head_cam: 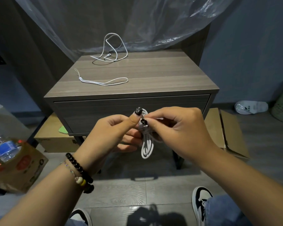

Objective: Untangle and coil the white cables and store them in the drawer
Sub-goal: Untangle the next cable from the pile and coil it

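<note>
Both hands [114,131] [178,129] pinching coiled cable [146,144], labels unreadable

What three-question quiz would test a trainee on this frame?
1. True or false: the drawer is open.
2. How many white cords lie on the nightstand?
3. Which holds the bundle: A left hand only, B right hand only, C both?

Key: 1 false, it is closed. 2 two: the loose cable at the back and the looped cord nearer the front. 3 C.
</note>
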`<state>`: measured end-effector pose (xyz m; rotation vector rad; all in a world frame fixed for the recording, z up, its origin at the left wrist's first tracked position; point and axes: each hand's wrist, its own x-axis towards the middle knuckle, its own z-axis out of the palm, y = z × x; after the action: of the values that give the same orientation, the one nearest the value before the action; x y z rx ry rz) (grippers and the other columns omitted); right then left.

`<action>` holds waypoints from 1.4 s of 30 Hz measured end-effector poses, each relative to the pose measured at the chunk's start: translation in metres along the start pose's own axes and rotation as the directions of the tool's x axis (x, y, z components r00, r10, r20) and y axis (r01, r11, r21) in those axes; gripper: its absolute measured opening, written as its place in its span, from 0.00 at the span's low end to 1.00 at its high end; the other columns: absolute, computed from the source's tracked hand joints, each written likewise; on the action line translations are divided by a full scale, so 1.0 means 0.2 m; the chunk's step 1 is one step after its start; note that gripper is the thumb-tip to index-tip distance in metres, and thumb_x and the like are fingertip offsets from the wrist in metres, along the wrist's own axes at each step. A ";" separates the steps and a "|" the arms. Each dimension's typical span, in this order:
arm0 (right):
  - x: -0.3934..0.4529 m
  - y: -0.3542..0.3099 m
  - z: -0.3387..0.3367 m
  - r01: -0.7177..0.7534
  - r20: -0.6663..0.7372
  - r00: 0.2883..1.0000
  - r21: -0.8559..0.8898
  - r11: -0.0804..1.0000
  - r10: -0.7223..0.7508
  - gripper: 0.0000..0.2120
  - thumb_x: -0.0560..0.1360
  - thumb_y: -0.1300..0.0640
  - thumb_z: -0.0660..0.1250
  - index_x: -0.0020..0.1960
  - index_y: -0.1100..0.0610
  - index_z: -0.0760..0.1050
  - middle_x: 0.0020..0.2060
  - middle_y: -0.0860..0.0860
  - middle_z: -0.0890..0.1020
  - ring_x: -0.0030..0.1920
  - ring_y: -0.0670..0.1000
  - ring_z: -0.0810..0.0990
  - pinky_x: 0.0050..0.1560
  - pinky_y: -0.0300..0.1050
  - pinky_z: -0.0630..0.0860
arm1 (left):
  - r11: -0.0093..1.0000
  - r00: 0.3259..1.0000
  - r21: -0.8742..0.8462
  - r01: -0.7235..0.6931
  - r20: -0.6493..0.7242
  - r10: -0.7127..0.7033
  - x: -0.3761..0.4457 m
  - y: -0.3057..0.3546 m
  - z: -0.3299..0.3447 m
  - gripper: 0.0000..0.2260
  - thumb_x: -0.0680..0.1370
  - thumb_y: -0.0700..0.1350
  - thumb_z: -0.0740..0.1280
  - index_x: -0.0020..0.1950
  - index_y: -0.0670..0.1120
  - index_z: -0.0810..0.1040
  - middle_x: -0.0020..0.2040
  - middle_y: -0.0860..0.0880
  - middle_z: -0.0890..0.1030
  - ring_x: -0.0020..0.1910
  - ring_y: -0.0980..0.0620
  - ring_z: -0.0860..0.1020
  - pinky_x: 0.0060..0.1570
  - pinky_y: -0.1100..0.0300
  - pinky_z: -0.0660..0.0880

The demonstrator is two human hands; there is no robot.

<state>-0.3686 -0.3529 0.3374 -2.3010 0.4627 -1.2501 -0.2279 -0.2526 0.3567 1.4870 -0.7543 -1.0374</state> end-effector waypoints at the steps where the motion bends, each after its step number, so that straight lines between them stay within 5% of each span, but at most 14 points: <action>1: 0.00 -0.01 0.00 -0.100 0.006 0.995 0.098 0.990 0.099 0.03 0.72 0.60 0.74 0.44 0.57 0.86 0.37 0.48 0.86 0.36 0.44 0.84 0.38 0.43 0.80 | 1.000 1.000 0.007 0.011 -0.008 -0.011 0.00 0.00 -0.01 0.27 0.64 0.57 0.70 0.50 0.35 0.78 0.36 0.44 0.81 0.33 0.49 0.80 0.38 0.55 0.80; 5: 0.01 -0.02 0.00 -0.333 0.120 0.943 0.293 0.896 0.311 0.03 0.73 0.63 0.73 0.44 0.57 0.85 0.34 0.49 0.85 0.34 0.47 0.84 0.36 0.44 0.81 | 0.998 0.997 0.013 0.065 0.032 -0.066 0.01 0.00 -0.02 0.20 0.70 0.53 0.68 0.52 0.37 0.78 0.46 0.44 0.85 0.39 0.49 0.82 0.37 0.58 0.80; 14: 0.01 -0.05 -0.02 -0.411 0.288 0.899 0.294 0.863 0.330 0.04 0.74 0.62 0.71 0.44 0.55 0.83 0.38 0.51 0.86 0.39 0.49 0.85 0.43 0.51 0.83 | 0.998 0.999 0.050 0.038 0.030 -0.040 0.02 0.00 -0.04 0.18 0.69 0.55 0.70 0.52 0.44 0.83 0.41 0.45 0.83 0.34 0.54 0.78 0.40 0.57 0.79; 17: 0.01 -0.06 -0.04 -0.448 0.352 0.872 0.295 0.844 0.340 0.04 0.75 0.63 0.70 0.46 0.59 0.83 0.38 0.53 0.86 0.40 0.50 0.85 0.43 0.50 0.83 | 0.988 0.993 0.138 -0.069 -0.083 0.081 0.03 0.00 -0.03 0.11 0.76 0.46 0.67 0.49 0.39 0.82 0.37 0.41 0.82 0.29 0.53 0.78 0.28 0.61 0.77; 20: 0.02 -0.06 -0.05 -0.486 0.362 0.857 0.330 0.809 0.367 0.04 0.74 0.67 0.69 0.46 0.63 0.83 0.37 0.56 0.86 0.39 0.52 0.86 0.44 0.46 0.83 | 0.929 0.965 0.325 -0.175 -0.133 0.228 0.05 -0.02 -0.03 0.08 0.79 0.43 0.64 0.45 0.43 0.82 0.38 0.44 0.84 0.35 0.53 0.82 0.35 0.57 0.80; 24: 0.06 -0.06 -0.07 -0.521 0.299 0.847 0.309 0.795 0.439 0.04 0.73 0.67 0.70 0.43 0.63 0.83 0.34 0.56 0.85 0.36 0.48 0.85 0.36 0.36 0.79 | 0.851 0.919 0.428 -0.304 -0.102 0.380 0.07 -0.03 -0.04 0.08 0.79 0.43 0.63 0.44 0.47 0.81 0.35 0.50 0.83 0.34 0.59 0.81 0.31 0.67 0.76; 27: 0.08 -0.05 -0.09 -0.594 0.290 0.802 0.291 0.750 0.523 0.04 0.72 0.65 0.72 0.41 0.59 0.84 0.34 0.54 0.85 0.35 0.45 0.83 0.35 0.37 0.79 | 0.855 0.908 0.341 -0.391 -0.009 0.419 0.08 -0.01 -0.04 0.09 0.79 0.41 0.62 0.47 0.41 0.80 0.36 0.51 0.82 0.34 0.62 0.78 0.34 0.72 0.72; 32: 0.09 -0.04 -0.12 -0.726 0.450 0.681 0.308 0.615 0.578 0.02 0.70 0.64 0.73 0.42 0.62 0.84 0.38 0.57 0.85 0.39 0.50 0.82 0.45 0.44 0.80 | 0.892 0.903 0.167 -0.421 0.177 0.393 0.07 0.00 -0.07 0.12 0.77 0.44 0.61 0.51 0.38 0.79 0.41 0.47 0.82 0.40 0.55 0.79 0.40 0.64 0.77; 38: 0.09 -0.03 -0.16 -0.831 0.616 0.552 0.351 0.431 0.562 0.02 0.68 0.71 0.71 0.39 0.66 0.81 0.36 0.59 0.84 0.37 0.50 0.84 0.37 0.35 0.79 | 0.899 0.878 0.095 -0.428 0.279 0.389 0.07 -0.03 -0.09 0.12 0.78 0.46 0.62 0.53 0.39 0.79 0.44 0.45 0.81 0.42 0.51 0.79 0.43 0.60 0.77; 42: 0.08 -0.03 -0.15 -0.866 0.689 0.494 0.338 0.367 0.530 0.04 0.62 0.66 0.73 0.37 0.64 0.82 0.36 0.59 0.83 0.35 0.50 0.82 0.35 0.37 0.78 | 0.900 0.850 0.029 -0.435 0.343 0.399 0.08 -0.06 -0.10 0.15 0.77 0.51 0.65 0.52 0.40 0.80 0.44 0.48 0.79 0.42 0.53 0.76 0.42 0.62 0.74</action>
<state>-0.3858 -0.3635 0.3654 -1.3610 0.6353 -0.2466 -0.2040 -0.2560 0.3422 1.1673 -1.3275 -0.9243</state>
